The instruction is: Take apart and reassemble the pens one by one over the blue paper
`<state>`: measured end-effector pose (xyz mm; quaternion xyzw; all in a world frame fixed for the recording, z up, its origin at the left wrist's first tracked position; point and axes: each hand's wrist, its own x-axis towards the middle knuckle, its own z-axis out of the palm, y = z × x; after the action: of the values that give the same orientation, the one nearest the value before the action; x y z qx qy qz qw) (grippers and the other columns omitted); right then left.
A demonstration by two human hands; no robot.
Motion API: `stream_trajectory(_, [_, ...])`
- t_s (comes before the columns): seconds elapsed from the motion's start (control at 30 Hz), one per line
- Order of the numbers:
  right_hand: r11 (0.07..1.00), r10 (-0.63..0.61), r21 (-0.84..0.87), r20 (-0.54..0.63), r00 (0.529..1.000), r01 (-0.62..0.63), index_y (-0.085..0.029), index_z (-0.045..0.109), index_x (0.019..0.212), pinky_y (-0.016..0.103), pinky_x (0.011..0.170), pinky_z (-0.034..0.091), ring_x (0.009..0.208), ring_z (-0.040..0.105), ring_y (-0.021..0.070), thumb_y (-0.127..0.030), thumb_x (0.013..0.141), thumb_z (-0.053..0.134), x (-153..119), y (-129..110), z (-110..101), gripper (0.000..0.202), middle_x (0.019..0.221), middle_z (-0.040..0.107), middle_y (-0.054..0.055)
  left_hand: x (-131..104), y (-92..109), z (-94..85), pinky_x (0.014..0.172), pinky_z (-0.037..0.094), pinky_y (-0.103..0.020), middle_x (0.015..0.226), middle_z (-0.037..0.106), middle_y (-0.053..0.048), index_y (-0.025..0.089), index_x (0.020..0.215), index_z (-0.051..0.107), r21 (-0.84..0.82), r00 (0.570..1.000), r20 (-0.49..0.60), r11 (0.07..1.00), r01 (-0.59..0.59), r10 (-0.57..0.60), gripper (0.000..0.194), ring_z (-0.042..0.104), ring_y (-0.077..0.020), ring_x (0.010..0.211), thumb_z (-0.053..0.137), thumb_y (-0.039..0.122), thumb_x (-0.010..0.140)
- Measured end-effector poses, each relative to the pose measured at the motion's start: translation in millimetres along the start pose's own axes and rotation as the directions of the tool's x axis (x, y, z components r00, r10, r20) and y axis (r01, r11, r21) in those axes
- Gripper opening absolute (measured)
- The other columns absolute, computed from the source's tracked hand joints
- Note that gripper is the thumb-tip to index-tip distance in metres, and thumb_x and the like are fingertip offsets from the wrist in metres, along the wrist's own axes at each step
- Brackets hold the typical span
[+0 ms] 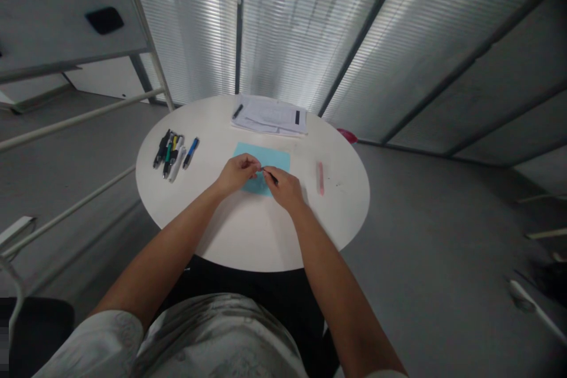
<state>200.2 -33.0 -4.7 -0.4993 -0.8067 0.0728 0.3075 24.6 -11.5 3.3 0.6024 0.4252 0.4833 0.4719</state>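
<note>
Both hands meet over a light blue sheet [261,154] on a round white table. My right hand [284,187] is closed on a small dark, thin object [271,176], its tip pointing toward the other hand. My left hand [239,173] is closed too, thumb and fingertips pinched together beside that tip. Whatever the left fingertips hold is too small to make out. The hands hide part of the sheet's lower half.
On the table [248,242], several pens [168,153] lie at the left, with a blue pen [191,152] beside them. Papers [269,116] with a dark pen [238,111] lie at the back. A pinkish strip [320,178] is at the right.
</note>
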Motion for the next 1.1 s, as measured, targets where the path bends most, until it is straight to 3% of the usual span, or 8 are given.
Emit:
stream_trajectory(0.5, [1.000,0.020,-0.016,-0.006,1.000,-0.020,-0.028,0.062,0.118,0.030,0.086,0.047,0.099,0.064,0.0183,-0.044,0.097,0.038,0.0,0.6,1.1,0.036,0.109,0.070,0.004,-0.1,-0.1,-0.7,0.060,0.044,-0.024,0.070,0.062,-0.002,0.015,0.081,0.059,0.095,0.999,0.029,0.995,0.010,-0.013,0.021,0.055,-0.0102,0.060,0.060,0.036,0.079])
stream_trajectory(0.83, [1.000,-0.013,-0.027,0.005,1.000,0.013,-0.025,0.063,0.108,0.029,0.080,0.046,0.093,0.064,0.0184,-0.040,0.095,0.043,0.2,3.4,2.9,0.029,0.101,0.070,0.004,-2.5,1.4,-0.2,0.054,0.039,-0.022,0.062,0.057,0.001,0.016,0.078,0.059,0.139,0.996,0.083,0.990,0.001,-0.013,0.021,0.051,-0.0099,0.057,0.059,0.037,0.079])
stream_trajectory(1.1, [0.994,0.105,0.012,-0.003,0.994,-0.105,-0.027,0.055,0.109,0.029,0.070,0.045,0.077,0.063,0.0188,-0.037,0.087,0.052,0.7,1.0,3.9,0.024,0.090,0.069,0.001,-3.9,2.2,0.5,0.054,0.039,-0.023,0.063,0.058,0.000,0.016,0.078,0.062,0.205,0.996,0.088,0.978,-0.028,0.010,0.021,0.051,-0.0106,0.057,0.058,0.037,0.079])
